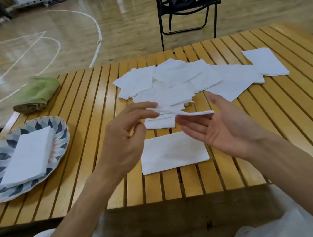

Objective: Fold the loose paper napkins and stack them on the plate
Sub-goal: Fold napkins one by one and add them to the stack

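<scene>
A white paper napkin (188, 112) hangs flat and edge-on above the table, held between both hands. My left hand (123, 141) pinches its left end with thumb and forefinger. My right hand (224, 126), palm up, supports its right end on the fingertips. Directly beneath lies a folded napkin (172, 152) on the slats. A pile of loose napkins (171, 82) spreads across the table's far middle. At the left, a patterned plate (60, 128) carries a stack of folded napkins (29, 155).
A rolled green cloth (37, 94) lies at the far left of the slatted wooden table (268, 126). Another flat napkin stack (265, 62) sits at the far right. A black folding chair (188, 8) with a bag stands beyond the table.
</scene>
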Demonstrator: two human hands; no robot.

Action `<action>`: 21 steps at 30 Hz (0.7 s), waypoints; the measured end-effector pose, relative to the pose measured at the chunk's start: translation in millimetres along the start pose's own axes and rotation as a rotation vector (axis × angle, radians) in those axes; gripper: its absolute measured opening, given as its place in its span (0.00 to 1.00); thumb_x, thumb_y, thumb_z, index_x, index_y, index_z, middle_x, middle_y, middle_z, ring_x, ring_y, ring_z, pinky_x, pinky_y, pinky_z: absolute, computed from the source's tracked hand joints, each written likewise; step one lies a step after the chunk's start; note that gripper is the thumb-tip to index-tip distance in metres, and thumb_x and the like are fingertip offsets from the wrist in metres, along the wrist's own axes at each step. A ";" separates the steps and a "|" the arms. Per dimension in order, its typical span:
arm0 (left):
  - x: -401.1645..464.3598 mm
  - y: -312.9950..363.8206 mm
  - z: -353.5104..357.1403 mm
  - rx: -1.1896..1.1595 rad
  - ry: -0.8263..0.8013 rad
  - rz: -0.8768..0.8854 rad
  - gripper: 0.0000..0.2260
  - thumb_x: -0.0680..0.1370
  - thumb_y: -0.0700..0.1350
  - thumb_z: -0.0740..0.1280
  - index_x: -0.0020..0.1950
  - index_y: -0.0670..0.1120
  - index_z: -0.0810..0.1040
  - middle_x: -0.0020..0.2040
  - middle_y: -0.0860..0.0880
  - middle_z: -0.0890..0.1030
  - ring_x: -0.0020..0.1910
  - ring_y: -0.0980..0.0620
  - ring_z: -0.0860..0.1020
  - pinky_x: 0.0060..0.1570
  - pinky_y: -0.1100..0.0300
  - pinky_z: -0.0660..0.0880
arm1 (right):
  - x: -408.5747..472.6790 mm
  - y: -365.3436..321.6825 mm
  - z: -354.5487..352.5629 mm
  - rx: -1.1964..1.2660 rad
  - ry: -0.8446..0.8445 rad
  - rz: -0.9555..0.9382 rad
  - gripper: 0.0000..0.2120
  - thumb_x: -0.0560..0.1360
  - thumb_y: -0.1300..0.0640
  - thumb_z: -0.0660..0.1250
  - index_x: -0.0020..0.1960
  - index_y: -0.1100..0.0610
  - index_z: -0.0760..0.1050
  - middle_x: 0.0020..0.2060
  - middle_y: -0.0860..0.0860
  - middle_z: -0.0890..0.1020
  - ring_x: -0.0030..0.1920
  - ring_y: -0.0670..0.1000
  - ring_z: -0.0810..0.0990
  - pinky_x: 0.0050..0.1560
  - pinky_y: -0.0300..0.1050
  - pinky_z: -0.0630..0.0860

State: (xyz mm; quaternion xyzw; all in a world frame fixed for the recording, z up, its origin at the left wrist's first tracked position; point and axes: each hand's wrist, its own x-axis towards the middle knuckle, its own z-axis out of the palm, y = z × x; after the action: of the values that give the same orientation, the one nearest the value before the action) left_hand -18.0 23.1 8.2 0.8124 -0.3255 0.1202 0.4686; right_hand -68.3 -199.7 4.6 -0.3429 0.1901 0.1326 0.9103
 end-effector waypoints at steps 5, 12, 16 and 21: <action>-12.4 -1.7 -1.8 -0.101 0.031 -0.074 0.14 0.74 0.28 0.57 0.44 0.38 0.81 0.52 0.49 0.84 0.58 0.52 0.80 0.56 0.66 0.74 | 1.7 -2.2 -2.8 -0.111 0.084 -0.100 0.11 0.81 0.58 0.65 0.61 0.60 0.78 0.58 0.59 0.84 0.51 0.54 0.86 0.47 0.45 0.84; -20.4 -4.7 9.7 -0.343 0.252 -0.404 0.08 0.78 0.37 0.68 0.56 0.43 0.77 0.53 0.46 0.80 0.52 0.54 0.81 0.52 0.57 0.79 | 9.1 0.6 -9.5 -0.394 0.155 -0.114 0.14 0.78 0.64 0.68 0.63 0.62 0.78 0.57 0.57 0.85 0.52 0.56 0.86 0.46 0.47 0.84; -14.6 -7.3 6.8 -0.732 0.226 -0.776 0.25 0.71 0.47 0.75 0.67 0.47 0.73 0.62 0.47 0.80 0.61 0.49 0.81 0.63 0.50 0.76 | 9.3 1.8 -7.5 -0.504 0.123 -0.124 0.13 0.78 0.65 0.67 0.62 0.60 0.80 0.56 0.54 0.86 0.55 0.55 0.85 0.49 0.49 0.84; -12.7 -6.4 5.0 -1.055 0.195 -0.975 0.16 0.77 0.40 0.69 0.64 0.39 0.76 0.56 0.44 0.85 0.55 0.48 0.84 0.52 0.56 0.82 | 8.3 4.8 -4.9 -0.629 0.110 -0.118 0.10 0.78 0.66 0.67 0.58 0.59 0.81 0.54 0.51 0.86 0.56 0.52 0.85 0.54 0.50 0.83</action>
State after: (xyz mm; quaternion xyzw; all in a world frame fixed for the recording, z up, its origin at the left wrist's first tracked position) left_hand -24.1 26.4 -5.2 0.5166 0.1022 -0.2036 0.8253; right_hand -64.0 -198.6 -5.2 -0.6245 0.1685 0.1130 0.7542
